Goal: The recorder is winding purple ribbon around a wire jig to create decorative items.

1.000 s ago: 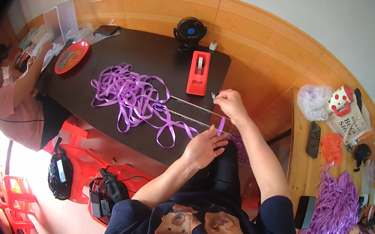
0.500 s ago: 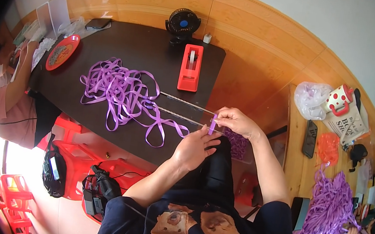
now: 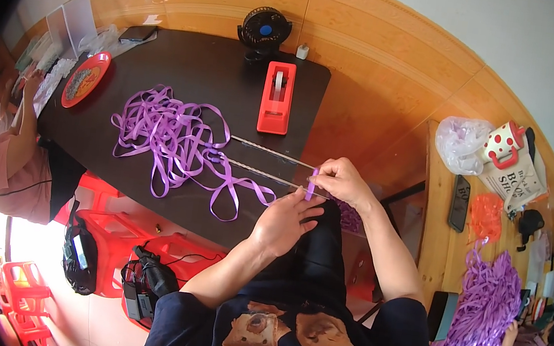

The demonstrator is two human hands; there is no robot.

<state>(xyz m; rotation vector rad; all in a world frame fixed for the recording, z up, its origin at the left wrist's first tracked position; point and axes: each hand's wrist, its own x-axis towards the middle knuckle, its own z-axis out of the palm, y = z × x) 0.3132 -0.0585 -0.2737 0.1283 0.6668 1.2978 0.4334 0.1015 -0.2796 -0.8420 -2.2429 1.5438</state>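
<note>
Your left hand (image 3: 284, 220) lies loosely open under the purple ribbon strip (image 3: 311, 183); your right hand (image 3: 339, 182) pinches it at the table (image 3: 200, 66) edge. Keep it taut, square. Ribbon pile (image 3: 172, 137) at ten o'clock, tape dispenser (image 3: 277, 96) at twelve.

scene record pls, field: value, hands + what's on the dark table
left hand: fingers on the purple ribbon strip, below it
right hand: pinching purple ribbon strip upright
taut strands: two, running from the hands to the ribbon pile
ribbon pile: loose purple loops, mid table
tape dispenser: red, behind the strands
table: dark
fan: small, black, far edge
plate: red, left end
</note>
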